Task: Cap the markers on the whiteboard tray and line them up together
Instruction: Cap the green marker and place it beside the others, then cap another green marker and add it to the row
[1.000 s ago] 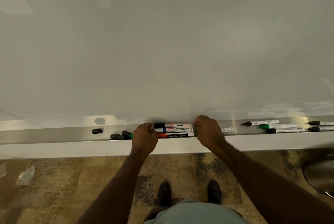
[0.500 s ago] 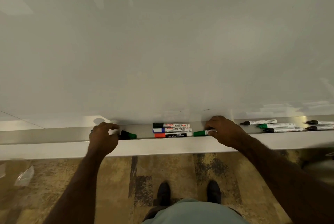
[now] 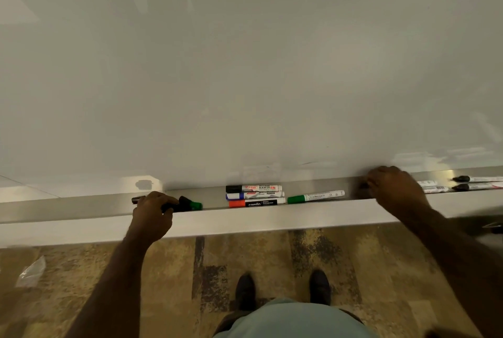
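Note:
Three capped markers, black (image 3: 253, 188), blue (image 3: 254, 195) and orange (image 3: 257, 202), lie stacked side by side mid-tray. A green-capped marker (image 3: 315, 196) rests alone just right of them. My left hand (image 3: 153, 212) sits on the tray (image 3: 81, 208) among loose caps, its fingers curled on a black cap (image 3: 170, 205); a green cap (image 3: 196, 205) and another black cap (image 3: 138, 199) lie beside it. My right hand (image 3: 394, 190) covers the left ends of the white markers (image 3: 432, 186) further right; its fingertips are hidden.
Two uncapped black-tipped markers (image 3: 476, 183) lie at the tray's far right. The whiteboard (image 3: 245, 65) rises behind the tray. Below are patterned floor, my shoes (image 3: 245, 291) and a scrap of clear plastic (image 3: 31, 273) at lower left.
My right hand let go of the green marker beside the three lined-up ones and moved right onto the uncapped markers. My left hand moved left from the lined-up markers to the loose caps.

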